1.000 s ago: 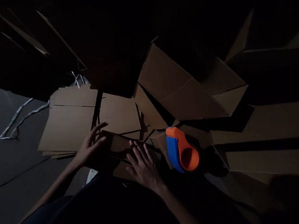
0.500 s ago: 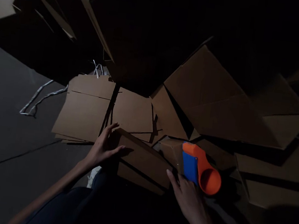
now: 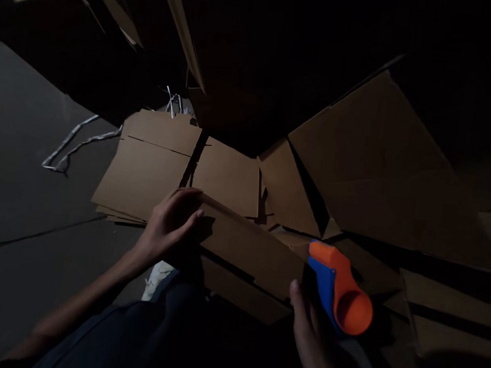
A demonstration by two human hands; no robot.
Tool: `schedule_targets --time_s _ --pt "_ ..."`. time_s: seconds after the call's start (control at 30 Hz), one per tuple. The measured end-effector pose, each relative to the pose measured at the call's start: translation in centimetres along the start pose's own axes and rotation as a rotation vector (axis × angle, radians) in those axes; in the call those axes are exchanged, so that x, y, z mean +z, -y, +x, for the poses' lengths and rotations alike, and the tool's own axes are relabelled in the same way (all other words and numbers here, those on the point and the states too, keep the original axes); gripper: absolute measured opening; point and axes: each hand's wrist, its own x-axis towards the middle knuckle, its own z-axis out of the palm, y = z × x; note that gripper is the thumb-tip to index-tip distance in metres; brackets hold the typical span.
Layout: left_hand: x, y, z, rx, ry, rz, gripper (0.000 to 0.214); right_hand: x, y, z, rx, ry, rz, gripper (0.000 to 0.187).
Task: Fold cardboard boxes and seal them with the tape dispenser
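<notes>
A folded brown cardboard box [image 3: 251, 244] lies between my hands, close in front of my body. My left hand [image 3: 173, 223] curls its fingers over the far left corner, with the thumb on the near side. At the opposite end, my right hand [image 3: 310, 332] holds the box's right edge; its thumb shows and the other fingers are mostly in shadow. Just beyond that hand sits an orange and blue plastic tool [image 3: 340, 288] with a round ring, perhaps a tape dispenser. Darkness hides the underside of the box.
Stacked flat cardboard sheets [image 3: 151, 166] lie on the floor ahead left, beside another sheet [image 3: 229, 173]. A large cardboard panel [image 3: 391, 166] leans at the right, with more pieces [image 3: 455, 299] below it. A pale twisted strap [image 3: 69, 141] lies on the grey floor [image 3: 2, 196].
My left fingers have closed from a spread pose over the box's corner. My right hand has shifted to the box's right edge, and the box sits slightly higher. The view has shifted too.
</notes>
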Motion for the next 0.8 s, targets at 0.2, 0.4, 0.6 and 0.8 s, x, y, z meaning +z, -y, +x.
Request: schedule_targets --time_s 0.2,0.4,0.6,0.8 --pt "-2.0 -1.1 1.7 -0.013 -0.164 -0.009 0.034 -2.9 4.7 4.8 0.024 -0.008 0.157 0.066" --pt "-0.6 3.9 6.3 0.031 -0.221 -0.025 0.034 -2.1 8.1 12.5 0.033 0.14 0.194 0.071" --pt "-0.1 6.7 8.5 -0.048 -0.226 -0.094 0.041 -1.1 10.9 14.5 -0.482 -0.11 -0.018 0.062" --pt "-0.1 5.8 8.7 0.047 -0.28 0.03 0.035 0.0 11.0 14.9 -0.632 -0.039 -0.24 0.064"
